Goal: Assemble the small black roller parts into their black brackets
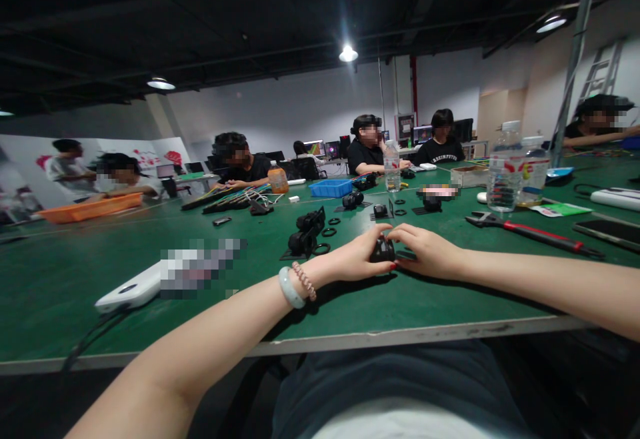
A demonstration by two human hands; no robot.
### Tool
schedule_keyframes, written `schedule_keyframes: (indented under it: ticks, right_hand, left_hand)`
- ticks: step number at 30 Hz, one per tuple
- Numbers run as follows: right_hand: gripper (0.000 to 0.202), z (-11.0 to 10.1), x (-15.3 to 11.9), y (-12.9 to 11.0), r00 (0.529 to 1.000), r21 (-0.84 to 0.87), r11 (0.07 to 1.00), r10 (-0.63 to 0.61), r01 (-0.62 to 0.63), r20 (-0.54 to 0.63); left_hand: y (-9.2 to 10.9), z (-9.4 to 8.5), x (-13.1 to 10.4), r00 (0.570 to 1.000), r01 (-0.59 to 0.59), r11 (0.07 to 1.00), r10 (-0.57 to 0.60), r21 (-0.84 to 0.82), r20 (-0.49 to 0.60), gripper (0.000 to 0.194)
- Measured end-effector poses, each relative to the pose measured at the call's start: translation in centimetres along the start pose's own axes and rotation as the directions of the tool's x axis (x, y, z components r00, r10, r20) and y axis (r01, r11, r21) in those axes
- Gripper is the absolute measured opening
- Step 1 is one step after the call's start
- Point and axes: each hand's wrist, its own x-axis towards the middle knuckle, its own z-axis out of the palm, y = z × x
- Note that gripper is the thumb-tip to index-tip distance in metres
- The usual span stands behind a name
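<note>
Low over the green table (pixel 200 225), near its front edge, my left hand (pixel 363 254) curls round a small black round part (pixel 383 249), thumb in front and fingers behind. My right hand (pixel 425 250) is on the other side of that part, its fingertips meeting those of my left hand; a dark flat piece shows under its fingers, and whether it is gripped is hard to see. Black clamp-like parts (pixel 304 233) and black rings (pixel 321 249) lie just beyond my left hand. More black parts (pixel 380 211) rest further back.
Red-handled pliers (pixel 540 235), a phone (pixel 610 231) and plastic bottles (pixel 504 172) are on the right. A white device (pixel 135 289) with a cable lies left. Further off are a blue tray (pixel 331 189), an orange tray (pixel 90 208), cables (pixel 240 197) and several people seated round the table.
</note>
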Motion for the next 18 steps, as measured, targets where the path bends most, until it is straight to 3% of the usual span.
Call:
schedule_keyframes:
  ticks: [18]
  right_hand:
    - [0.032,-0.27,0.06,-0.25,0.999,-0.004,1.000,0.023,-0.023,0.030]
  left_hand:
    - [-0.08,0.02,-0.01,1.000,-0.012,1.000,0.012,-0.004,-0.001,0.060]
